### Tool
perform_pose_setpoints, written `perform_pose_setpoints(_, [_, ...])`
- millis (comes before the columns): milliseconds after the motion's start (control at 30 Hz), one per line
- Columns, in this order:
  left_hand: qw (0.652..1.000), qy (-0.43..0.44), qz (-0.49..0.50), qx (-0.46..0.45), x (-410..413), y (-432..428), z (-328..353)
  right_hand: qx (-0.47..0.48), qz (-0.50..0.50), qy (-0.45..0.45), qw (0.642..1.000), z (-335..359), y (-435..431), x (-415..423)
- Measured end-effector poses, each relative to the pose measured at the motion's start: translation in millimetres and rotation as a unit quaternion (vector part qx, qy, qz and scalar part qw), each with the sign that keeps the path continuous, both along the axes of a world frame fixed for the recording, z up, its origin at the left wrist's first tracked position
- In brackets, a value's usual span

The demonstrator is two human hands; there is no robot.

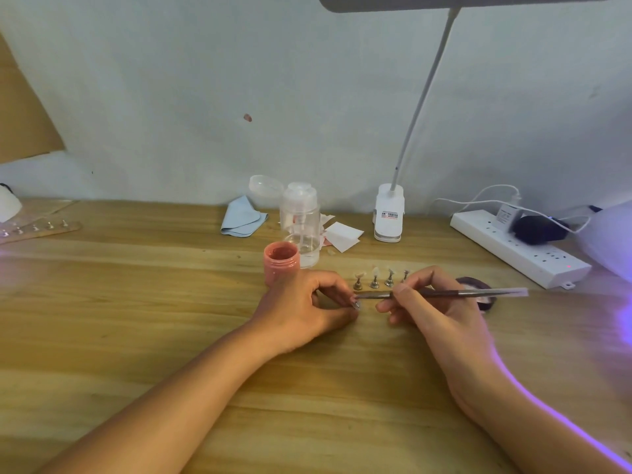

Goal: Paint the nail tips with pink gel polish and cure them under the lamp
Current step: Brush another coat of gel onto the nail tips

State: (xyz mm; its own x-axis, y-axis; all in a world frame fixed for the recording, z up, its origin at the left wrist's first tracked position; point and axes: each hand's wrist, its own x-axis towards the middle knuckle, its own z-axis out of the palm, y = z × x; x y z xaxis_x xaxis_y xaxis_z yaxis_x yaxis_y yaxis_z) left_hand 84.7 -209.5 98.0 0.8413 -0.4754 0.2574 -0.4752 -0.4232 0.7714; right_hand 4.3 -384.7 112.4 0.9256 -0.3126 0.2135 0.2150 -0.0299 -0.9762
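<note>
My left hand [307, 307] pinches a small nail tip [356, 304] between thumb and fingers, just above the wooden desk [136, 319]. My right hand [434, 302] holds a thin brush [444, 293] like a pen, its tip touching the nail tip. An open pink gel polish jar [281, 263] stands just behind my left hand. A row of small metal stands with nail tips [381, 279] sits behind both hands. The curing lamp [612, 241] glows purple at the right edge.
A clear pump bottle [301, 222], a blue cloth [241, 217], white wipes [342, 236] and a clip-on desk lamp [388, 213] stand at the back. A white power strip [519, 249] lies right. A dark lid [478, 292] lies behind my right hand. A strip of stands [37, 229] lies far left.
</note>
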Motion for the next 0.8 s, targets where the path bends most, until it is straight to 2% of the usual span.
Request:
perform_pose_setpoints(100, [1.000, -0.004, -0.009, 0.000, -0.8, -0.1, 0.9, 0.020, -0.010, -0.007, 1.000, 0.4, -1.2, 0.0])
perform_pose_setpoints(267, [1.000, -0.012, -0.006, 0.006, -1.2, -0.3, 1.4, -0.001, 0.001, -0.001, 1.000, -0.4, 0.3, -0.5])
perform_pose_setpoints(433, [1.000, -0.006, -0.014, 0.003, -2.3, 0.3, 2.5, 0.059, -0.043, -0.016, 0.997, 1.2, -6.3, 0.9])
perform_pose_setpoints(600, [1.000, -0.001, -0.017, -0.003, -1.8, 0.0, 2.7, 0.010, -0.011, -0.015, 1.000, -1.3, -4.6, 1.6])
perform_pose_setpoints(800, [1.000, 0.001, -0.015, -0.002, -0.8, 0.3, 2.7, 0.012, 0.013, -0.023, 1.000, 0.6, -0.9, 0.4])
